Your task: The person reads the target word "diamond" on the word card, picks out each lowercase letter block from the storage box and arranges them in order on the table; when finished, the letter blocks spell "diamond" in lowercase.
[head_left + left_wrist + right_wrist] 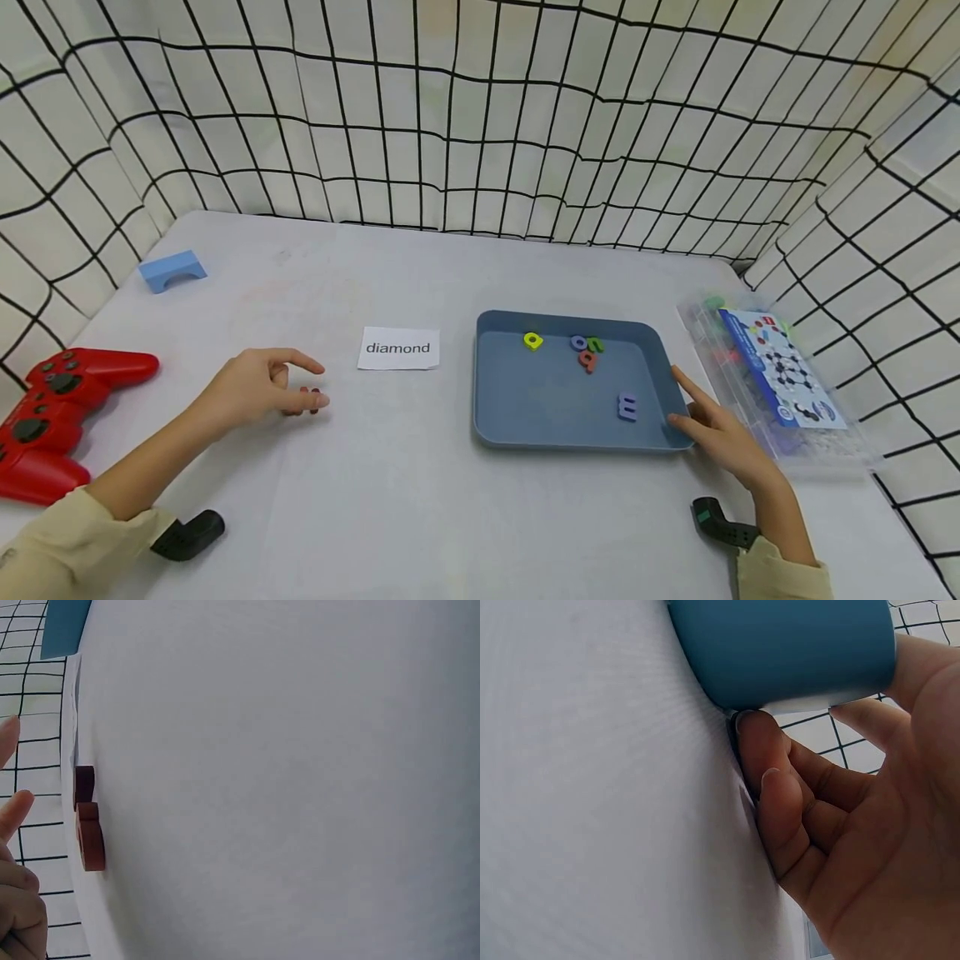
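Observation:
My left hand [251, 387] is over the white table, index finger and thumb apart. Small brown-red letter pieces [91, 838] lie on the table, partly covered by that thumb in the head view. My right hand [720, 429] grips the right rim of the blue-grey tray [555, 437], thumb over the edge; in the right wrist view its other fingers [780, 810] are curled low beside the tray wall. Inside the tray are a yellow letter [532, 345], a blue ring-shaped letter [573, 342], a green letter [598, 346], an orange letter [589, 365] and a purple m [624, 407].
A card printed "diamond" [398, 360] lies left of the tray. At the far left are a red game controller [90, 367] and a blue arched block [167, 268]. A clear plastic case [817, 446] with a blue booklet stands at right. Black netting [446, 129] borders the table.

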{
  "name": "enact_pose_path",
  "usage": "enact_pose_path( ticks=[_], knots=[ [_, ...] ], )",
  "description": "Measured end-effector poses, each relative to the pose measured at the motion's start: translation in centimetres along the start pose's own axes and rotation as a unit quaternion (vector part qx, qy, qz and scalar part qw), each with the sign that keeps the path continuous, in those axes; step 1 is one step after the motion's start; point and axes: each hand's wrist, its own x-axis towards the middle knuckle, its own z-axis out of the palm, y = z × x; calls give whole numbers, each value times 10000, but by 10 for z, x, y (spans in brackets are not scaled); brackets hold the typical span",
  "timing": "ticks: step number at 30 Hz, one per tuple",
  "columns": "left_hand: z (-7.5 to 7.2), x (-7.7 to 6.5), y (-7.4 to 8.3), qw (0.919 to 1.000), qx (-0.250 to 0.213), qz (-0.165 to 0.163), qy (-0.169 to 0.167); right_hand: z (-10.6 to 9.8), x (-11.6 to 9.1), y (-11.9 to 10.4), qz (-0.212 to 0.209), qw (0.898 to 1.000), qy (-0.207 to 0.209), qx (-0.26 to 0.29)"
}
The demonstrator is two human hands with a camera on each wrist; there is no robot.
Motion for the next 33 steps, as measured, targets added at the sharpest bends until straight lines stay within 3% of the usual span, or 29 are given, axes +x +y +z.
enact_pose_path(
  ticks=[7, 14, 19, 27, 33],
  knots=[
    [-4, 13, 24, 9999, -49, 141, -15, 1, 0, 2, -87, 10000, 37, 12],
    [2, 36, 64, 9986, -160, 502, -59, -1, 0, 0, -57, 10000, 46, 20],
    [12, 58, 93, 9953, -546, 744, -282, -1, 0, 0, -36, 10000, 38, 73],
    [31, 94, 156, 9839, -747, 1491, -644, -2, 1, 2, -66, 9999, 59, 114],
    [49, 125, 196, 9766, -635, 1821, -956, -2, 2, 3, -124, 9997, 58, 198]
  ],
)
